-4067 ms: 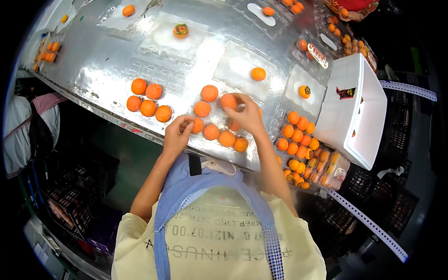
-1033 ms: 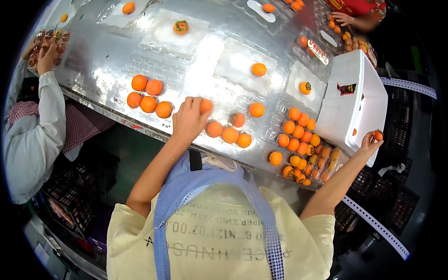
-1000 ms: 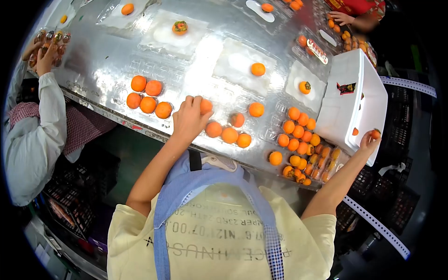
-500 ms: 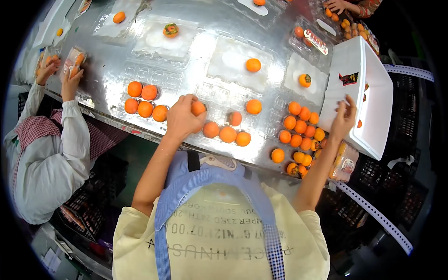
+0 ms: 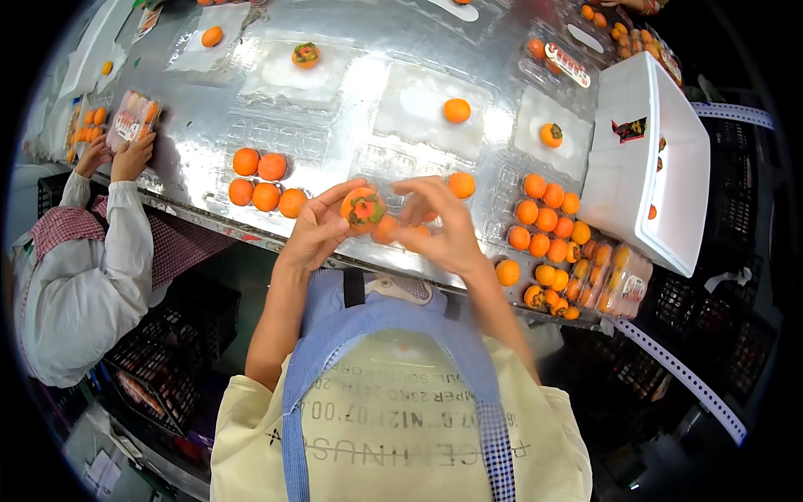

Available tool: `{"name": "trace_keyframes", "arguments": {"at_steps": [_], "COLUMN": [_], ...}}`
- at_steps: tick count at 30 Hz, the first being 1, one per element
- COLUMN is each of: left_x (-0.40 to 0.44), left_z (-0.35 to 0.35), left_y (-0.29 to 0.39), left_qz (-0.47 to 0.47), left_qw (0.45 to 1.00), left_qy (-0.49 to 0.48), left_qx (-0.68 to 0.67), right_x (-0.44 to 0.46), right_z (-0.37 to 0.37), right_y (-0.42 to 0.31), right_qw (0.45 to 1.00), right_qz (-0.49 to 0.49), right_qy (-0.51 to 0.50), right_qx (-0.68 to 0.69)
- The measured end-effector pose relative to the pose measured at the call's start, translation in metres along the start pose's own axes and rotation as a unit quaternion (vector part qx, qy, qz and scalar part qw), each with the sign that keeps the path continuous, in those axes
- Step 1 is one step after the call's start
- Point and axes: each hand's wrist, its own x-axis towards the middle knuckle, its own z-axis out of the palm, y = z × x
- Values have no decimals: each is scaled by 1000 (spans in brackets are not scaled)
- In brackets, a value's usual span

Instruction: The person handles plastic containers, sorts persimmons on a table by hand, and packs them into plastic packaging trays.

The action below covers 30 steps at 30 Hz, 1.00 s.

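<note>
Left fingers (image 5: 335,227) pinch an orange fruit (image 5: 363,211); right fingers (image 5: 427,187) arch near it, parted.

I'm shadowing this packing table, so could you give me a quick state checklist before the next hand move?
1. Persimmon secured: ok, between thumb and fingers of the left grip.
2. Leafy end visible: ok, facing the camera.
3. Right grip empty: cannot tell, blurred beside other fruit.
4. Left tray full: not ok, five persimmons, bare cups behind.
5. Co-worker's hands out of the way: ok, at the far left.
</note>
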Motion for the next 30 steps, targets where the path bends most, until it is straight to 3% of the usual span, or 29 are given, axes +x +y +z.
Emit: {"name": "trace_keyframes", "arguments": {"at_steps": [6,12,19,28,30], "left_x": [-1,-3,-3,-5,-4], "left_z": [-1,3,18,23,25], "left_y": [-5,-1,6,6,6], "left_qz": [29,43,122,121,106], "left_qw": [997,992,974,952,967], "left_qy": [-20,-30,-44,-31,-30], "left_qx": [62,114,185,278,231], "right_x": [1,-5,-9,-11,-13], "right_z": [17,17,19,21,22], "right_y": [3,7,5,10,13], "right_qw": [984,987,998,998,998], "right_qz": [-119,-125,-47,-47,-52], "right_qy": [18,15,17,31,39], "right_qx": [-129,-103,-33,-15,-20]}}
